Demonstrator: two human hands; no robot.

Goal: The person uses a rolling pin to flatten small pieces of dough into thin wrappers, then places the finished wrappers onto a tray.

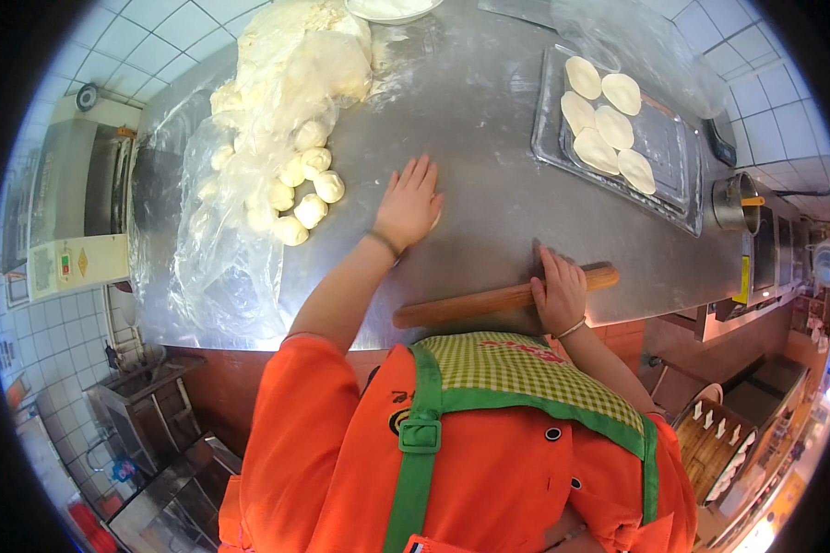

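My left hand (408,204) lies palm down on the steel worktop (470,166), fingers stretched forward. A pale edge, likely dough, peeks out beside its thumb; the palm hides the rest. Over the right part of a wooden rolling pin (463,306) my right hand (561,290) is laid, holding it near the table's front edge, with the fingertips reaching past it. Left of my left hand sit several round dough balls (311,211), partly under clear plastic sheeting (228,228). A large dough mass (283,48) rises behind them, also partly covered.
On the right, a metal tray (678,166) bears several flat dough rounds (614,128). A metal pot (730,204) with a yellow handle in it stands at the right edge. A white bowl (394,8) is at the back. Beyond the left edge stands a machine (79,266).
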